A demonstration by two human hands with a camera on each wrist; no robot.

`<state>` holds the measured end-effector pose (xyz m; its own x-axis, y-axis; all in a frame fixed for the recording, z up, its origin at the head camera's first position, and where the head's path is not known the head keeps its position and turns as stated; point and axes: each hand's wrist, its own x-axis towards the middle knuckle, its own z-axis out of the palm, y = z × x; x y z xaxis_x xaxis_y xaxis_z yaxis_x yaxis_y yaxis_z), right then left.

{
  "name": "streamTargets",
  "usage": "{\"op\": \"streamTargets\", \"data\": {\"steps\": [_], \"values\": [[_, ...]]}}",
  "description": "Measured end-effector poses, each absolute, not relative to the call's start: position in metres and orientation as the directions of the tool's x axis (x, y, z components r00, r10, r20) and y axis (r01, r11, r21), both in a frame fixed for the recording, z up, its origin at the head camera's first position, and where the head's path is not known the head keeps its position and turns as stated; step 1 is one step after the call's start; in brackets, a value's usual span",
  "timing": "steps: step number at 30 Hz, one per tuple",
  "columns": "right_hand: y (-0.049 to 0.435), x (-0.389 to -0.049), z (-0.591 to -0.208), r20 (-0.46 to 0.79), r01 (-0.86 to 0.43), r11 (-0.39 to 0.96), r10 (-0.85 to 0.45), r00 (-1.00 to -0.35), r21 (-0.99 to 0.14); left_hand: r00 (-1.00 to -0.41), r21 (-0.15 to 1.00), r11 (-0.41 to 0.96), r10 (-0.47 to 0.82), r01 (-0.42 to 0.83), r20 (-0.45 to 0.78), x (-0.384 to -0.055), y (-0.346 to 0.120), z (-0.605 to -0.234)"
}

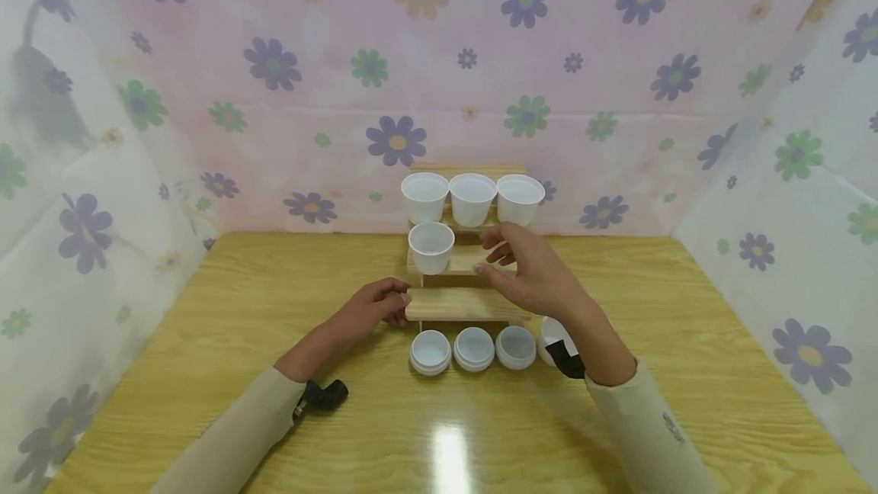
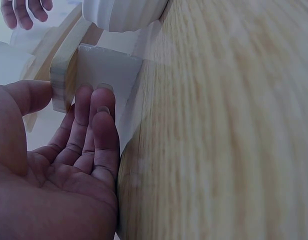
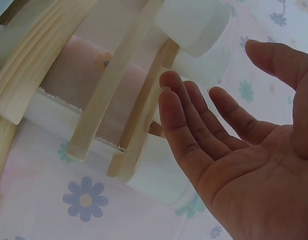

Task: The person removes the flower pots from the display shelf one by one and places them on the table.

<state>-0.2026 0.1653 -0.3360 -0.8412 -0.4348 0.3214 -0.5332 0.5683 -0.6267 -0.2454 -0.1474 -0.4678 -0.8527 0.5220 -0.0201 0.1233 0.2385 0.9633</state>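
Against flowered cloth, working with wide tabletop both sides of stepped rack; pinching its left end with left hand, hovering right hand, loosely spread, near white cups on upper steps.

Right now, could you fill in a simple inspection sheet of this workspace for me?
Surface: wood-grain table, glare in front.
Job's things: stand with three cups in its upper row, one below; four bowls in front, one partly hidden.
Clutter: black piece by the left sleeve; possibly worn.
Grips: left hand holds the lowest shelf at its left end; right hand, right of the lower cup, holds nothing.
Cables: nothing seen.
Surroundings: flowered backdrop behind and at both sides.
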Motion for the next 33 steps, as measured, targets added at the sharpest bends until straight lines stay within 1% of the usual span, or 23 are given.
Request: {"op": "streamTargets", "data": {"steps": [7, 18, 25, 29, 33], "values": [[0.157, -0.204, -0.335, 0.332, -0.525, 0.565, -0.414, -0.848, -0.636, -0.848, 0.961, 0.240, 0.530, 0.140, -0.009, -0.245, -0.148, -0.469], [0.141, -0.209, -0.334, 0.405, -0.574, 0.523, -0.409, -0.818, -0.630, -0.850, 0.962, 0.244, 0.526, 0.125, -0.023, -0.244, -0.148, -0.466], [0.131, -0.211, -0.339, 0.418, -0.570, 0.535, -0.388, -0.822, -0.624, -0.852, 0.964, 0.240, 0.522, 0.113, -0.030, -0.244, -0.144, -0.465], [0.124, -0.216, -0.344, 0.451, -0.577, 0.523, -0.360, -0.817, -0.627, -0.858, 0.964, 0.237, 0.513, 0.117, -0.022, -0.246, -0.144, -0.464], [0.115, -0.220, -0.352, 0.499, -0.601, 0.516, -0.339, -0.798, -0.611, -0.858, 0.966, 0.234, 0.513, 0.108, -0.028, -0.245, -0.146, -0.466]]}}
